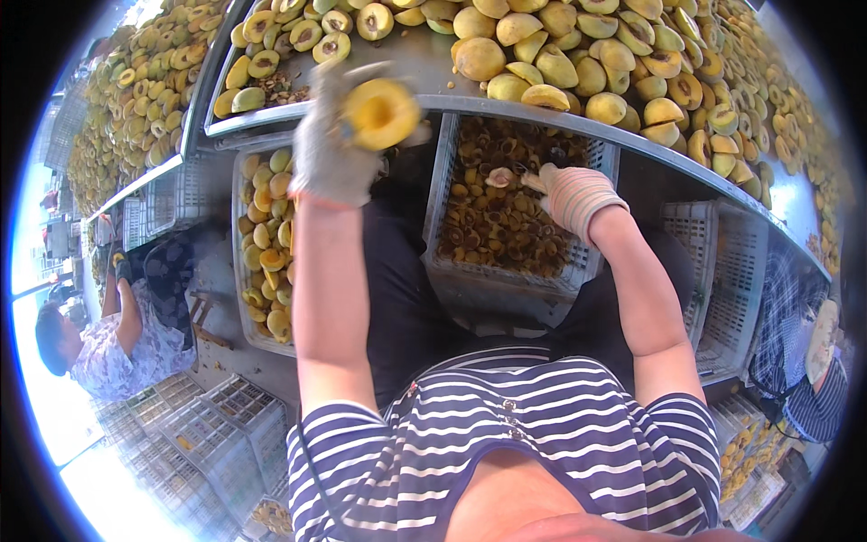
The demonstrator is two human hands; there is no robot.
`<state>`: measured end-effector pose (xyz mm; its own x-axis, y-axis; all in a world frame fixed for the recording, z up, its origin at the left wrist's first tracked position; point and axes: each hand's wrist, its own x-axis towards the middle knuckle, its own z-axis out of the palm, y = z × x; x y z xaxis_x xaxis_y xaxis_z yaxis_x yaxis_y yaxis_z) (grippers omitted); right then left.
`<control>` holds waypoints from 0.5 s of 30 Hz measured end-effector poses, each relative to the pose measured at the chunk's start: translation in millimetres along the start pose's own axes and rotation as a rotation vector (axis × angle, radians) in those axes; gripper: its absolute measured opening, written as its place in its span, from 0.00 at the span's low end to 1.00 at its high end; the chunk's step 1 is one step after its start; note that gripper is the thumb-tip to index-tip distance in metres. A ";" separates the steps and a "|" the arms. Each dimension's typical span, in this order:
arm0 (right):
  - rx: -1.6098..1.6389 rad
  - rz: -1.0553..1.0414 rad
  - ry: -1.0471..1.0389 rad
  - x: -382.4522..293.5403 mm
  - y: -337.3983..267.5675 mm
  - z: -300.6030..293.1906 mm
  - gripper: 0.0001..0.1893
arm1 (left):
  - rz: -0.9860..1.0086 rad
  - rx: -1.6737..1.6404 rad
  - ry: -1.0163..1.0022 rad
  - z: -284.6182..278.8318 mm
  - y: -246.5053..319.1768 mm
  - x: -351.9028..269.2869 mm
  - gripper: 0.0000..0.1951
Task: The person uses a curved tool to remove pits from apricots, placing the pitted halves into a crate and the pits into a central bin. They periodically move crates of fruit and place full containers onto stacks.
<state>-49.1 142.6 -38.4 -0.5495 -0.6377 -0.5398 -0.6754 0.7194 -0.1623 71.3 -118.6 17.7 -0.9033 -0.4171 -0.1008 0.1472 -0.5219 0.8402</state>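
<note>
My left hand (339, 146), in a pale knit glove and blurred, is raised at the near edge of the metal table, holding a yellow peach half (381, 114) with its hollow facing up. My right hand (576, 196), in a striped knit glove, grips a tool with a pale handle (534, 181); the tool's tip is hard to make out. Below it, between my legs, a plastic crate (440, 196) holds many brown pits and cut pieces. A pinkish-brown piece (500, 177) shows beside the tool.
Halved peaches (555, 61) lie heaped on the metal table (433, 103). A crate of peach halves (238, 237) stands left of my left forearm. Other crates (735, 291) stand at my right, with stacked ones (223, 433) at lower left. A co-worker (129, 339) sits at far left, another person (816, 400) at far right.
</note>
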 end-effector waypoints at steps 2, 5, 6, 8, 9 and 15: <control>-0.073 0.027 0.030 0.8 8.8 4.2 0.11 | 0.043 0.336 0.219 -25.6 23.8 -27.8 0.29; 0.011 -0.010 0.095 -8.8 -1.5 -11.7 0.12 | 0.073 1.728 0.514 -102.8 46.6 -42.5 0.26; 0.004 -0.025 0.099 -11.6 -8.8 -14.8 0.13 | 0.180 1.853 0.546 -95.4 43.4 -37.4 0.25; 0.016 -0.033 0.072 -14.9 -14.6 -22.1 0.14 | 0.301 1.728 0.443 -26.5 27.1 -3.7 0.23; 0.059 -0.053 0.115 -14.7 -12.8 -18.8 0.14 | 0.528 1.642 0.164 0.3 11.9 18.0 0.21; 0.101 -0.067 0.249 -19.2 -3.8 -14.9 0.13 | 0.546 2.075 -0.410 57.4 -69.4 124.3 0.25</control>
<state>-43.3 148.1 -15.1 -0.6181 -0.7236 -0.3072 -0.6686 0.6894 -0.2786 -74.2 -91.4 -22.5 -0.9881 0.0794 0.1315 0.0783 0.9968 -0.0133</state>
